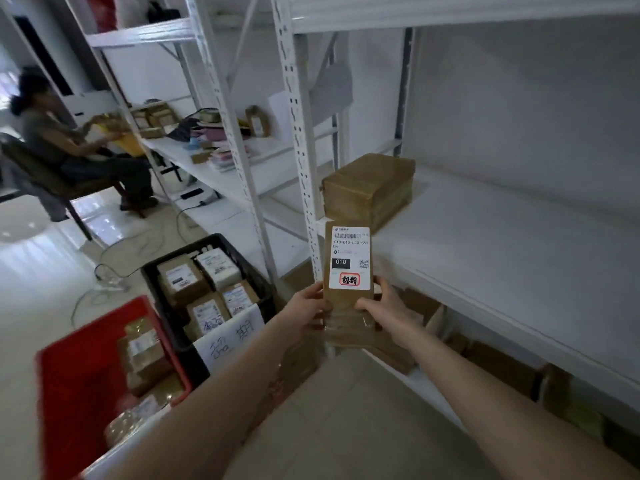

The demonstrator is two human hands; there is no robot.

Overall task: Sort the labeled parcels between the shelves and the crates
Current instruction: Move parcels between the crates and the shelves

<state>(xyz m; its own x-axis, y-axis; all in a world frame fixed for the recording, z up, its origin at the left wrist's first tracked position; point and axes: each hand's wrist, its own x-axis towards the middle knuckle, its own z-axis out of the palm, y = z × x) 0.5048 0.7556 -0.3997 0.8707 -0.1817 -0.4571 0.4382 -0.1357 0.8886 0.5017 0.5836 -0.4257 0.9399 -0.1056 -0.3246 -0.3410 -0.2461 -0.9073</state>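
I hold a slim brown parcel (pixel 347 317) upright in front of me, its white label with a barcode, "010" and a red stamp facing the camera. My left hand (pixel 308 308) grips its lower left edge and my right hand (pixel 384 308) its lower right edge. Just behind it a larger brown taped parcel (pixel 369 188) lies on the white shelf (pixel 502 244). Down to the left a black crate (pixel 162 299) holds several labeled parcels. A red crate (pixel 79 386) nearer me holds a few more.
White metal shelving uprights (pixel 299 140) stand just left of the held parcel. More brown parcels (pixel 502 368) fill the low shelf at right. A seated person (pixel 69 143) works at the far left. Cables (pixel 114 271) trail on the floor.
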